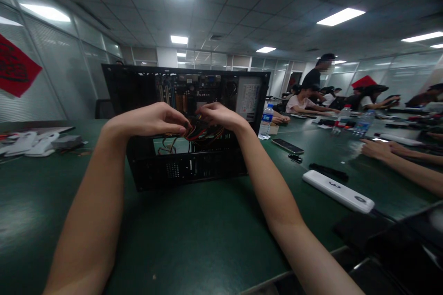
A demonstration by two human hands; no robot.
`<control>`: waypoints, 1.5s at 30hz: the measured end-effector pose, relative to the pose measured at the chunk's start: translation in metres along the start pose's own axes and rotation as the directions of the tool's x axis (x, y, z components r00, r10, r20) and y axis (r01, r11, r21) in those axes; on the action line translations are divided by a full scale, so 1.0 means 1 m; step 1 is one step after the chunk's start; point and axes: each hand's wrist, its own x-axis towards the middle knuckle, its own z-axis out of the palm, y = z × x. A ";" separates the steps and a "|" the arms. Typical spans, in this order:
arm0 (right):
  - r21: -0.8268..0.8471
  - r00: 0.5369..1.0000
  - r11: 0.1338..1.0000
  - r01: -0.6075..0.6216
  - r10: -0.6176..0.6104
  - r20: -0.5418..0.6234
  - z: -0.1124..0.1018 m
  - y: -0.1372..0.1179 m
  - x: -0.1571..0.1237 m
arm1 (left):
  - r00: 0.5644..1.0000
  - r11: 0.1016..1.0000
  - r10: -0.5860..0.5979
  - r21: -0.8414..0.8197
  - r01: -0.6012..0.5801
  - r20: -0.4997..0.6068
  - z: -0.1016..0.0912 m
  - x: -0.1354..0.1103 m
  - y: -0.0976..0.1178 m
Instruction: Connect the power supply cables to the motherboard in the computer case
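An open black computer case (145,87) stands on the green table (194,235) in front of me, its motherboard and power supply facing me. Both my arms reach into it. My left hand (152,120) is closed in a pinch on a bundle of red, yellow and black wires (202,132) inside the case. My right hand (218,115) curls over the same bundle from the right, fingers closed on it. The two hands nearly touch at the middle of the case opening.
A water bottle (266,122) stands right of the case, with a phone (288,146) and a white power strip (338,191) nearer. White and grey parts (34,143) lie at the left. Another person's arm (401,159) rests at the right; several people sit further back.
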 end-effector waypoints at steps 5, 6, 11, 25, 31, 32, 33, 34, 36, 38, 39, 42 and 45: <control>-0.027 1.000 1.000 0.006 -0.006 0.018 0.006 -0.005 -0.003 | 0.993 0.999 0.036 0.036 -0.032 -0.115 0.005 0.006 -0.001; -0.033 0.999 0.999 0.010 -0.009 0.031 0.006 -0.005 -0.003 | 0.990 0.999 0.042 0.033 -0.038 -0.132 0.006 0.008 -0.001; -0.027 0.998 0.999 0.018 -0.017 0.055 0.008 -0.001 -0.001 | 0.992 0.998 0.063 0.028 -0.060 -0.109 0.012 0.013 -0.002; 0.063 0.999 0.998 0.002 -0.005 0.044 0.005 0.003 0.004 | 0.993 0.993 0.117 0.032 -0.117 -0.026 0.034 0.030 0.012; -0.034 0.990 0.992 0.119 -0.116 0.084 0.000 0.005 0.003 | 0.967 0.985 0.173 0.041 -0.168 -0.188 0.030 0.025 0.017; -0.049 0.989 0.994 0.100 -0.094 0.115 -0.001 0.003 0.001 | 0.960 0.985 0.171 0.011 -0.173 -0.224 0.029 0.022 0.021; -0.074 0.987 0.995 0.065 -0.053 0.149 -0.003 0.002 -0.002 | 0.952 0.983 0.167 -0.025 -0.179 -0.255 0.027 0.019 0.024; -0.115 0.985 0.993 0.026 -0.006 0.174 -0.005 -0.001 -0.005 | 0.946 0.980 0.163 -0.062 -0.188 -0.280 0.026 0.016 0.028; -0.221 0.980 0.975 -0.016 0.059 0.189 -0.010 -0.008 -0.014 | 0.931 0.970 0.153 -0.127 -0.205 -0.332 0.026 0.013 0.035; -0.301 0.987 0.953 0.016 0.033 0.156 -0.018 -0.018 -0.026 | 0.905 0.959 0.138 -0.173 -0.223 -0.401 0.027 0.013 0.038; -0.318 0.991 0.946 0.058 -0.017 0.133 -0.023 -0.024 -0.034 | 0.888 0.954 0.131 -0.187 -0.234 -0.440 0.028 0.015 0.039; -0.315 0.966 0.914 0.255 -0.256 0.039 -0.036 -0.045 -0.060 | 0.831 0.943 0.116 -0.203 -0.264 -0.544 0.029 0.020 0.037; -0.410 0.843 0.779 0.474 -0.536 -0.043 -0.044 -0.065 -0.087 | 0.802 0.945 0.099 -0.197 -0.262 -0.590 0.029 0.023 0.034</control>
